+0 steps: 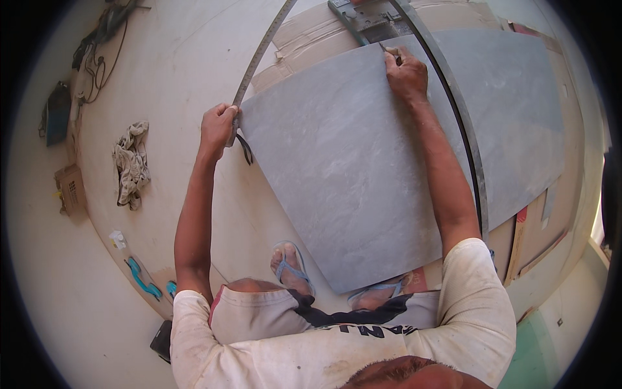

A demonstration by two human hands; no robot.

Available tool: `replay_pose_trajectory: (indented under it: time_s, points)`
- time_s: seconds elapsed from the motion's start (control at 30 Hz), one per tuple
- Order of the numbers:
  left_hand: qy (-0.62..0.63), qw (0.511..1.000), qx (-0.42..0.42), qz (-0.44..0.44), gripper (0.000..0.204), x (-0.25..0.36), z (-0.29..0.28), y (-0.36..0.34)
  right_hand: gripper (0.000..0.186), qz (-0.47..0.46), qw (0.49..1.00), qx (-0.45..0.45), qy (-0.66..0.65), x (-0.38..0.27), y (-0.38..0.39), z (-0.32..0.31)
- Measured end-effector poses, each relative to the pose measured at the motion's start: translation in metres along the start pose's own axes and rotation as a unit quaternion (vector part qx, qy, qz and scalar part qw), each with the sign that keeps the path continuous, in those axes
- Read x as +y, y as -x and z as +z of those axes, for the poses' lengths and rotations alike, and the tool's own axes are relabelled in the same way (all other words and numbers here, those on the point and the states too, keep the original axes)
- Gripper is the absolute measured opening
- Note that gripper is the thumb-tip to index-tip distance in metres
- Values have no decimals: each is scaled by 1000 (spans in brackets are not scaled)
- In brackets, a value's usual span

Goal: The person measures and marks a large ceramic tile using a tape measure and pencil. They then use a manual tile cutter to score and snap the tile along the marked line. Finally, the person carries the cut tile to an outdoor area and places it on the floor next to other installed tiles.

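Observation:
A large grey tile (337, 149) lies in front of me, its near corner pointing toward my feet. At the tile's left corner my left hand (219, 129) is closed around a tape measure (231, 134), and a dark strap dangles beside it. The metal blade (259, 55) runs from that hand up past the top of the view. My right hand (407, 74) rests at the tile's far edge, fingers pinched on a thin, dark, pencil-like marker (383, 48) whose tip points to the edge. The tape's far end is out of view.
A long metal bar (453, 97) crosses the tile to the right of my right arm. Beyond the far edge are a green-and-grey tool base (369, 23) and cardboard (308, 39). A crumpled cloth (132, 165), cables (97, 71) and a teal-handled tool (142, 279) lie to the left.

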State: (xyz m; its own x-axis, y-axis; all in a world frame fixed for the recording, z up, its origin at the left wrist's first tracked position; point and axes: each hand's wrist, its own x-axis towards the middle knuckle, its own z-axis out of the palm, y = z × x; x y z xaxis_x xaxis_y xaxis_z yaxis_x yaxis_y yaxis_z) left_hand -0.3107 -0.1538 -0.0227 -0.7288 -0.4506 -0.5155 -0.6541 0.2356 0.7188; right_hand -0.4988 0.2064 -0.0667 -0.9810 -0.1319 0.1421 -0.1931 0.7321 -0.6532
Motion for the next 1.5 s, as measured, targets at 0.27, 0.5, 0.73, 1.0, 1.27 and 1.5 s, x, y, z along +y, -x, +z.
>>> replay_pose_trajectory:
  time_s: [0.27,0.5,0.73,1.0,1.27,1.5]
  points:
    - [-13,1000,5,8,22,-6,-2,-2,21,0,1000,-6,18,1,9,-4]
    - [1,1000,12,0,22,-3,-1,-2,18,-31,999,1,43,3,2,6]
    - [-43,999,28,14,22,1,4,-4,18,-6,1000,-3,27,5,4,-2]
    - [-46,998,31,19,22,-13,1,-7,21,8,1000,-22,14,-4,-2,3]
    - [-55,996,38,50,21,-4,3,-10,18,12,999,-37,28,-1,-4,1]
    - [-33,999,15,9,23,-7,-2,-4,19,-8,999,-24,31,-2,-5,4]
